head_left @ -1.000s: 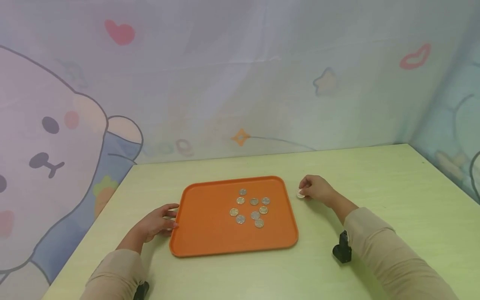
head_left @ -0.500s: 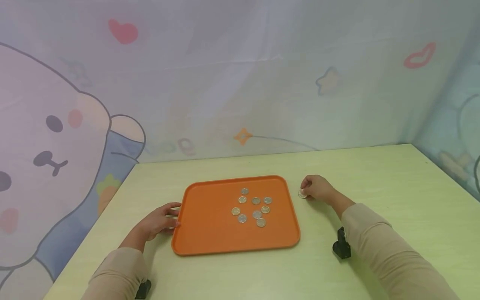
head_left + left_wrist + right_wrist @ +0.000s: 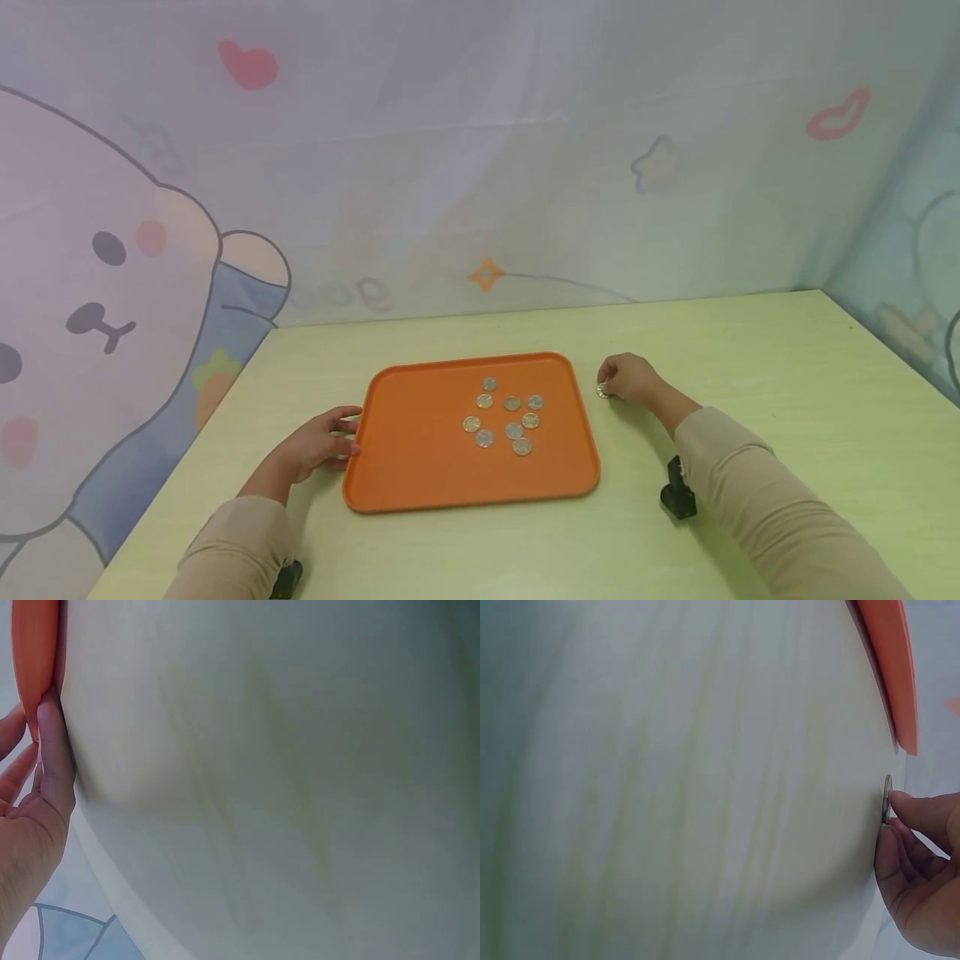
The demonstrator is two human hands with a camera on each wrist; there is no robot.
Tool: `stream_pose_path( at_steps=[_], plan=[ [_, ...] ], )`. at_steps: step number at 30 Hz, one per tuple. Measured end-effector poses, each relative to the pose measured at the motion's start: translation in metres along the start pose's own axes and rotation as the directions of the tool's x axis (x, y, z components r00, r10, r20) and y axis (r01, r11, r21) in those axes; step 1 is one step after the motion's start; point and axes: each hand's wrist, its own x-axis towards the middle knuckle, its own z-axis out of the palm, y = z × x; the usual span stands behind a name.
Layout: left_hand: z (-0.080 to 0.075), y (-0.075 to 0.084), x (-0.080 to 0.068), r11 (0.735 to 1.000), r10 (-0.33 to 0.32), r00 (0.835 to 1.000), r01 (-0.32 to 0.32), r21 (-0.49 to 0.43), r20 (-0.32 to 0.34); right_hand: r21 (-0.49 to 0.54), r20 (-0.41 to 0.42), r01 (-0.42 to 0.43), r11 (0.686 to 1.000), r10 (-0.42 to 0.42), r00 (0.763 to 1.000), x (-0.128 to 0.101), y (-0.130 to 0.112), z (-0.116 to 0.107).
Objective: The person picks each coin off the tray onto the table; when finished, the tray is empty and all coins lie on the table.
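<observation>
An orange tray (image 3: 420,467) lies on the table with several silver- and gold-toned coins on it, mostly right of its middle; one is this coin (image 3: 484,437). At the tray's left rim rests my left hand (image 3: 315,443), its thumb and relaxed fingers touching the edge. In the left wrist view the fingers (image 3: 54,742) lie against the orange rim. Just right of the tray, my right hand (image 3: 632,379) pinches a single coin (image 3: 602,390) at the tabletop. Seen from the right wrist, thumb and curled fingers meet at that coin (image 3: 887,798), which lies nearly flat, partly covered.
The pale yellow-green table (image 3: 480,550) extends around the tray. A cartoon-printed cloth backdrop (image 3: 450,167) rises along its back edge and sides. A black device (image 3: 678,492) is under the right sleeve, and a second black device (image 3: 287,578) is by the left sleeve.
The right hand stays at the coin beside the tray, shifting only slightly. The left hand, the tray and its coins stay in place; the head view moved a little.
</observation>
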Motion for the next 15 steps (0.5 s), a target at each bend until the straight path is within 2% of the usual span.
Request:
stream_pose_path(
  at_steps=[15],
  plan=[
    [-0.0008, -0.0025, 0.0018, 1.0, -0.005, 1.0, 0.005, 0.004, -0.008, 0.009, -0.01, 0.005, 1.0, -0.005, 1.0, -0.0015, 0.0017, -0.0019]
  ],
)
